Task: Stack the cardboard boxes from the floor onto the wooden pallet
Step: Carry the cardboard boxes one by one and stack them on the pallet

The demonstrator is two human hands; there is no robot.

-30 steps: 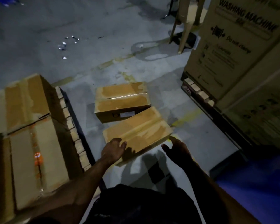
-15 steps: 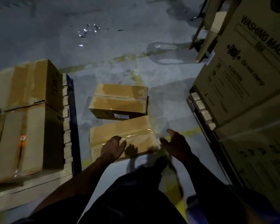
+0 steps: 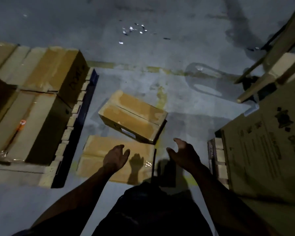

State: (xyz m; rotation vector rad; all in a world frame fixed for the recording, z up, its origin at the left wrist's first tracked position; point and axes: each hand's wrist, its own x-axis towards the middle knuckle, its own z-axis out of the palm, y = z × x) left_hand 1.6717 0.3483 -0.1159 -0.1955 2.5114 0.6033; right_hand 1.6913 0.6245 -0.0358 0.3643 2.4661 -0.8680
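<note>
A strip of bare concrete floor [image 3: 160, 53] runs between the wooden pallet [image 3: 70, 120] on the left and a second pallet [image 3: 218, 155] on the right that carries a large printed carton [image 3: 266, 150]; beyond the two loose boxes the floor is open up to a faded yellow line [image 3: 162, 69]. The near box [image 3: 99, 154] lies flat on the floor just beside the wooden pallet's edge, and the far box [image 3: 133, 116] sits skewed behind it, its near corner touching or overlapping the near box. The left hand [image 3: 115, 158] hovers over the near box's top with fingers loosely spread, holding nothing; whether it touches the cardboard cannot be told. The right hand [image 3: 184, 151] is open, fingers spread, off the box's right end and apart from it. Stacked boxes [image 3: 37, 92] already fill the wooden pallet, cut off at the left edge. The carton's print is blurred, and the person's dark clothing hides the floor nearest the camera.
</note>
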